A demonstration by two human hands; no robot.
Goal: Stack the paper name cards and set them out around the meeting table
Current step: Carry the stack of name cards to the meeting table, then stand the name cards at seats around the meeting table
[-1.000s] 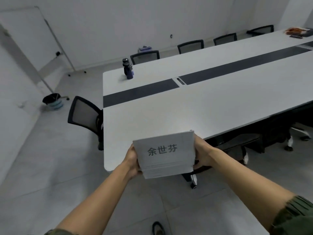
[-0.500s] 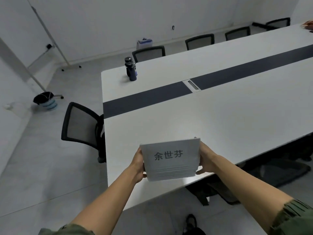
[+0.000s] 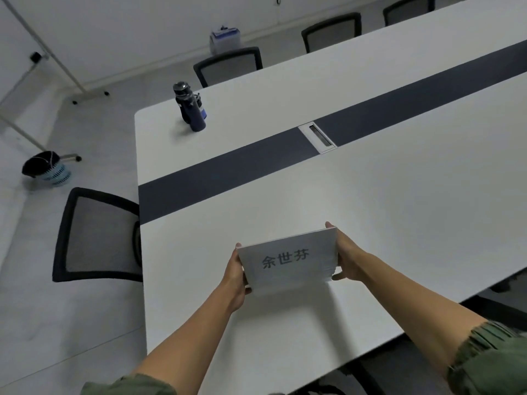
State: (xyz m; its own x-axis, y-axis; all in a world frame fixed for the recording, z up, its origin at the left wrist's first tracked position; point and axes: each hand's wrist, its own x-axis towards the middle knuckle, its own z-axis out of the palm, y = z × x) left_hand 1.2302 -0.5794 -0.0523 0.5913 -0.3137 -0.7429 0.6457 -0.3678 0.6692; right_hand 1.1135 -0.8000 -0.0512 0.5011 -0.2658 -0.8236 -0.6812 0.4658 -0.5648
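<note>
I judge the stacking done: the stack of name cards [image 3: 288, 262] is held squared over the near part of the meeting table [image 3: 399, 195], the left hand [image 3: 236, 273] gripping its left short edge and the right hand [image 3: 346, 258] its right one, though I cannot tell whether its bottom edge touches the top. I see no card set out anywhere on the table, so all the placing is left. The stack's long axis runs side to side between the hands, rising slightly to the right, printed face tilted up toward me with its characters upright.
</note>
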